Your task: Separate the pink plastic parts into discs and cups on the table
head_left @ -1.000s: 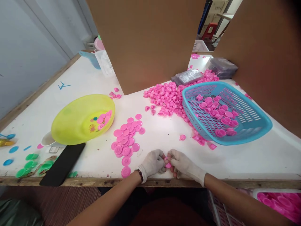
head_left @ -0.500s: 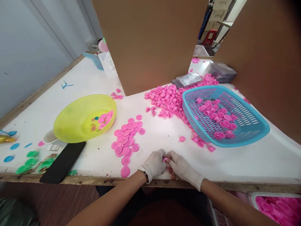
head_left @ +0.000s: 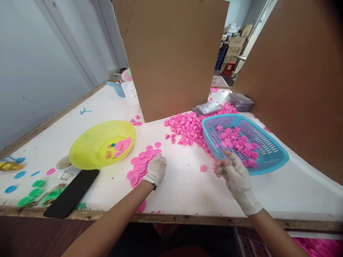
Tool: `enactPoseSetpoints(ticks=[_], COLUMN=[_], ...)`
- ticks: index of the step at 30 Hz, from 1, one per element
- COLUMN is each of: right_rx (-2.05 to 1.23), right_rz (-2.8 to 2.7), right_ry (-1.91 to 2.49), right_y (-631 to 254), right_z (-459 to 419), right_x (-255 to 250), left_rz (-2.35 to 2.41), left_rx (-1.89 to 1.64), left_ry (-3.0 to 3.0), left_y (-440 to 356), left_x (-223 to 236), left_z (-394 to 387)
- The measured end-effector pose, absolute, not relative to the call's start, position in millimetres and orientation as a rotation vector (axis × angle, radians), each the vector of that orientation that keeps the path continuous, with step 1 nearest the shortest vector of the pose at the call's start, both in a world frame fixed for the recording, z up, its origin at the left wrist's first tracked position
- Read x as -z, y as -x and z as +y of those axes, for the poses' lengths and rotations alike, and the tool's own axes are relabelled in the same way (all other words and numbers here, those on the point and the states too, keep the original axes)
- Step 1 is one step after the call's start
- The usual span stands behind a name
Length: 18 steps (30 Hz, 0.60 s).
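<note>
Your left hand [head_left: 156,167] lay over the right side of the spread of pink discs [head_left: 135,161], its fingertips hidden behind the glove, so I could not tell whether they were pinched on one. The discs overlapped, so a grab could have caught two or pushed neighbours aside. Your right hand [head_left: 237,178] had its fingers loosely bent by the near left side of the blue basket [head_left: 278,157]; whether they touched it or held anything, I could not tell. A knock there could have jolted the pink cups [head_left: 248,145] inside. Between your hands, one loose cup [head_left: 203,168] sat where a sweeping wrist might have rolled it away. Beside your left forearm, a lone disc [head_left: 142,206] lay near the wooden edge [head_left: 187,218], where that arm could have brushed it off
</note>
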State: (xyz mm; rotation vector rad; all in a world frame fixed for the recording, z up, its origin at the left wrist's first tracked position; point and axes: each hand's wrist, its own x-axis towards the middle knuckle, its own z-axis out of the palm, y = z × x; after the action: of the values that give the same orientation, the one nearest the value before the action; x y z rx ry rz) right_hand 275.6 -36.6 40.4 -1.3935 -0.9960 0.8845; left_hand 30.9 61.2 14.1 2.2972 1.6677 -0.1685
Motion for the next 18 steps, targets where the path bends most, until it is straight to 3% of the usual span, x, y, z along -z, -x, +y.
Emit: enactPoseSetpoints(ticks=[5, 9, 14, 18], right_rx=[-0.546, -0.502, -0.534, -0.693], right_rz=[-1.751, -1.95, -2.097, -1.892], right_ry=[1.931, 1.915, 1.932, 1.663], right_y=[-285, -263, -228, -221], right_z=[-42, -50, -56, -42], right_x=[7, 35, 33, 9], left_rz=[1.654, 1.618, 1.607, 1.544], left_rx=[0.232, 0.267, 0.247, -0.235], left_ry=[-2.446, -2.483, -2.489, -2.245], left_y=[-32, -30, -17, -21], left_x=[0, -1, -17, -31], left_z=[66, 59, 51, 36])
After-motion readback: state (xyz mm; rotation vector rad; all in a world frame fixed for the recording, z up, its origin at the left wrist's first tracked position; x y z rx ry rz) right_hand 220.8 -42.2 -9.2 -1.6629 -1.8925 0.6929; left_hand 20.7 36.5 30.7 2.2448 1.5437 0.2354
